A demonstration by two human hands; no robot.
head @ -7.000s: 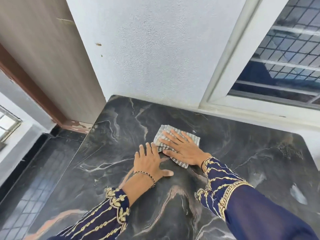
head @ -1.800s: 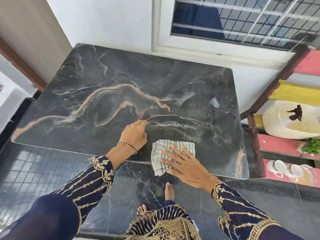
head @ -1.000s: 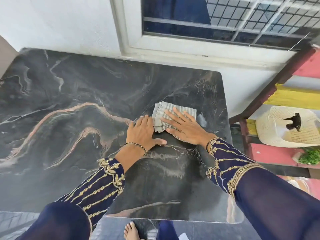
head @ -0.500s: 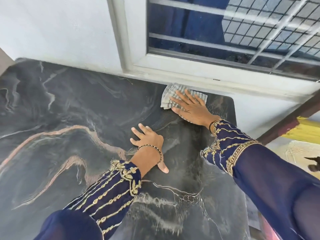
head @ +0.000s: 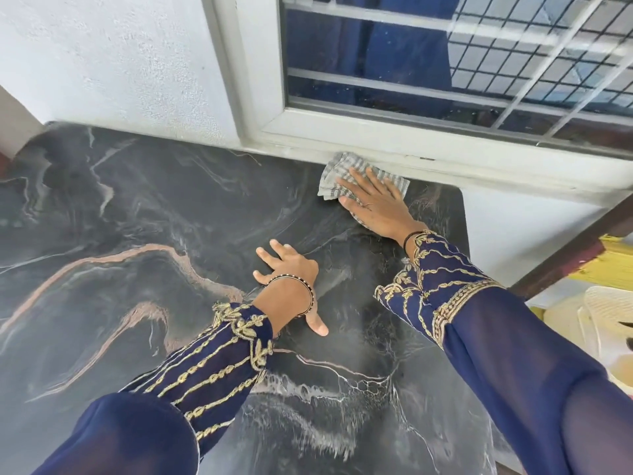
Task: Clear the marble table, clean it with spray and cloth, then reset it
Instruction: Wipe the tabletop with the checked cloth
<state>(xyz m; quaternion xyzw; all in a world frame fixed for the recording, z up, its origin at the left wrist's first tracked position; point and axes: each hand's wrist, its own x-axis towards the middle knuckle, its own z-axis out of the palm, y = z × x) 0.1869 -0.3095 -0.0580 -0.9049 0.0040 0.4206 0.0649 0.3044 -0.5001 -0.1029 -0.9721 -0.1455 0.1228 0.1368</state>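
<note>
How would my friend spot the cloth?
Find the big window, then the dark marble table below it. At the table's far edge, under the flat right hand, lies the cloth: the only striped grey-and-white thing there.

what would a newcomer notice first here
The dark marble table with pink and white veins fills most of the view. At its far edge, just under the barred window, the right hand presses a striped cloth flat on the stone. The left hand rests spread on the table nearer the middle, both arms in navy sleeves with gold embroidery.
</note>
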